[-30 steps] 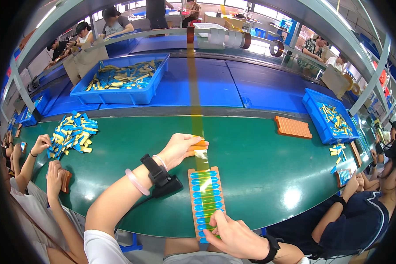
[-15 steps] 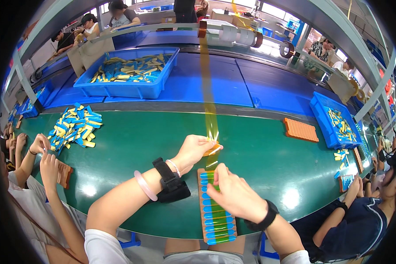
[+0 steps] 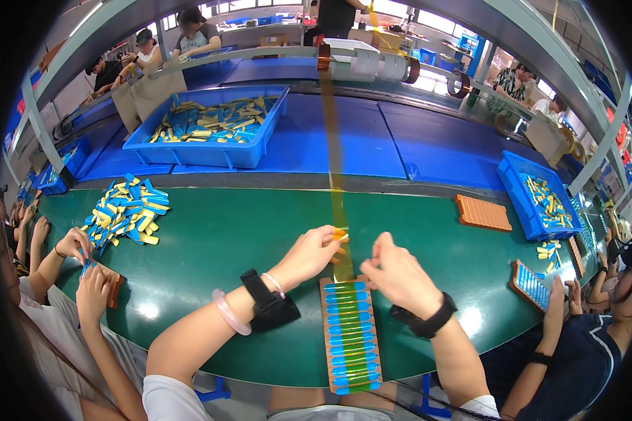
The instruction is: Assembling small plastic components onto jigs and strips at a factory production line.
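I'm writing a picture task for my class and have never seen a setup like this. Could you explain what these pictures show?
There is no machine arm: these are a person's bare hands, all seen from one fisheye camera worn on the head. On the green table lie an orange tray holding a row of blue pieces and a blue-and-yellow pile. Amber tape runs from a roll down over the pieces. The left hand pinches what seems a small orange piece at the tape; the right hand seems empty.

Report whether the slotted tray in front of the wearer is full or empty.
Full, as far as visible: blue pieces lie one after another along the slotted tray, with amber tape across them.
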The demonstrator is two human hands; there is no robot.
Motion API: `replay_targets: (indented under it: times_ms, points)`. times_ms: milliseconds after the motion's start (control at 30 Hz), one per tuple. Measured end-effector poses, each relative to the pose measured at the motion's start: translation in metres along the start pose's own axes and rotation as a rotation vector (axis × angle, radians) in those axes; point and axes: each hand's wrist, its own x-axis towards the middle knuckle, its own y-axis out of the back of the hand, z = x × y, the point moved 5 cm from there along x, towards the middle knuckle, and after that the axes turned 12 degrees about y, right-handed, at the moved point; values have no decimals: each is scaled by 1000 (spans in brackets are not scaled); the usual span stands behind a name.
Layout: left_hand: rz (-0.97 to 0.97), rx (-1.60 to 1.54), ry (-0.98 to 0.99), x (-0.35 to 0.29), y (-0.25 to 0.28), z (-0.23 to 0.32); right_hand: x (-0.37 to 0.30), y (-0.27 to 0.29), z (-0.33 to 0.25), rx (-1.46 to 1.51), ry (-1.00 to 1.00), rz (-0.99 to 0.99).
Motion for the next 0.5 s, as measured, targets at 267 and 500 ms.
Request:
replay_targets:
  times_ms: [267, 500]
  points:
    - [321, 1216, -512, -27, 8, 28, -32, 0, 4, 467, 4, -24]
    - [320, 1089, -607, -54, -14, 41, -72, 23, -32, 1379, 26, -37]
